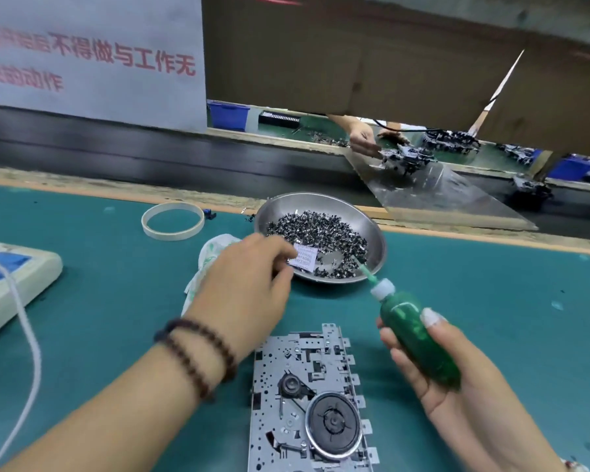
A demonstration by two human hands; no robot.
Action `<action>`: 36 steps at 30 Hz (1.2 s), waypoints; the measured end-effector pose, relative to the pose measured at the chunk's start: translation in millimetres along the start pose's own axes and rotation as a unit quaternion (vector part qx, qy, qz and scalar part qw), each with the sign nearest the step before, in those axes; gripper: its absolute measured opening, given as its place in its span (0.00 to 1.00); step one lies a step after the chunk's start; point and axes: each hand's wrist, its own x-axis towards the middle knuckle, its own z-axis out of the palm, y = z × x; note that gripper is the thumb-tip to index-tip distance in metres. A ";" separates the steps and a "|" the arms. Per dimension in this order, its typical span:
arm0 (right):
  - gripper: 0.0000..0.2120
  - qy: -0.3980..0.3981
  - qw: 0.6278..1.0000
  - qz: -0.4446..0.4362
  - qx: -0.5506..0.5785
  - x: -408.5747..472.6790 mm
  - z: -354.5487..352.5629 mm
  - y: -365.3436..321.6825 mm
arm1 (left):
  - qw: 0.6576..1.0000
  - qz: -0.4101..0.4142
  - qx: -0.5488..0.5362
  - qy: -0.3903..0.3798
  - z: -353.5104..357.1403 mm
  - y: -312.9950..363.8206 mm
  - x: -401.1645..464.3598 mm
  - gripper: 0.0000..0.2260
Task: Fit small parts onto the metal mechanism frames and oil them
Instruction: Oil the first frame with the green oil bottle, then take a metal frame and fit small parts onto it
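While my left hand (pixel 249 284) reaches curled into the parts bowl (pixel 372 229) (grasp unclear), my right hand (pixel 450 379) grips the oil bottle (pixel 418 332); frame (pixel 307 396) awaits both.

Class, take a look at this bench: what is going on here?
A person is assembling at a green bench. The left hand reaches into a steel bowl of small dark parts. The right hand grips a green oil bottle, nozzle toward the bowl. A metal mechanism frame lies flat between them.
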 end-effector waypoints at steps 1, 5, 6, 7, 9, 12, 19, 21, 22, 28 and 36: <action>0.17 -0.001 1.000 -0.005 -0.028 1.1 -1.6 2.6 | 0.999 0.002 0.027 -0.025 6.0 2.1 16.5 0.08; 0.17 0.024 0.976 -0.108 -0.188 7.4 -11.5 6.7 | 0.978 0.029 0.116 -0.171 31.5 6.4 67.7 0.08; 0.17 0.020 0.964 -0.130 -0.230 8.1 -12.8 6.2 | 0.971 0.038 0.125 -0.202 36.8 7.3 75.3 0.08; 0.14 0.017 0.955 -0.147 -0.258 9.8 -16.0 6.5 | 0.963 0.043 0.133 -0.230 41.6 7.9 81.4 0.10; 0.13 0.017 0.943 -0.165 -0.288 13.5 -20.4 8.6 | 0.948 0.044 0.152 -0.276 48.9 8.8 89.9 0.11; 0.15 0.042 0.928 -0.175 -0.327 18.0 -23.4 12.4 | 0.934 0.047 0.173 -0.308 56.2 8.1 97.6 0.05; 0.16 0.074 0.910 -0.174 -0.370 16.5 -24.0 13.3 | 0.945 0.036 0.132 -0.298 61.2 1.8 96.7 0.08; 0.17 0.078 0.906 -0.171 -0.380 15.7 -23.6 13.3 | 0.953 0.025 0.114 -0.280 59.2 1.9 95.0 0.09; 0.17 0.080 0.905 -0.170 -0.382 15.3 -23.3 13.2 | 0.960 0.019 0.103 -0.261 56.9 3.1 94.4 0.10; 0.23 0.067 0.908 -0.175 -0.374 12.6 -24.6 13.8 | 0.991 0.017 -0.015 -0.135 33.4 15.5 78.5 0.10; 0.20 0.181 0.825 -0.477 -0.244 -4.7 -9.0 -4.0 | 0.923 -0.055 -0.339 -0.173 18.4 20.1 17.8 0.07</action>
